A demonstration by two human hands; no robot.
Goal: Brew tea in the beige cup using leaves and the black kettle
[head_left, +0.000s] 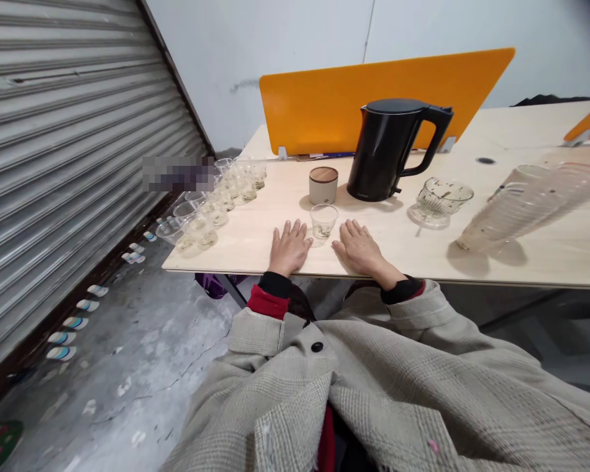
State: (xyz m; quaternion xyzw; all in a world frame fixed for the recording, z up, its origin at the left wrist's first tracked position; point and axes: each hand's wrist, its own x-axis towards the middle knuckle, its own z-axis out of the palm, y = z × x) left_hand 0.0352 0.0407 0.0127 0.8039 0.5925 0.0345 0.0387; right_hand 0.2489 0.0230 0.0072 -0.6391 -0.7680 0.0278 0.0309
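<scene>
My left hand (290, 248) lies flat on the pale wooden table (398, 252) near its front edge, fingers stretched out and holding nothing. To its right, my right hand (358, 247) rests palm down, also bare of any object. Between the two stands a clear plastic cup (323, 221) with some small dark bits at its bottom. Just behind that cup is a light grey canister (323, 187) with a brown wooden lid. A black electric kettle (386, 151) stands farther back to the right, its handle pointing right.
Several clear cups (219, 211) crowd the table's left end. Right of the kettle sits a ribbed glass bowl (443, 198) with dark flecks. Stacked plastic cups (531, 203) lie at the right. An orange divider (319, 111) stands behind; a metal shutter (78, 131) is at left.
</scene>
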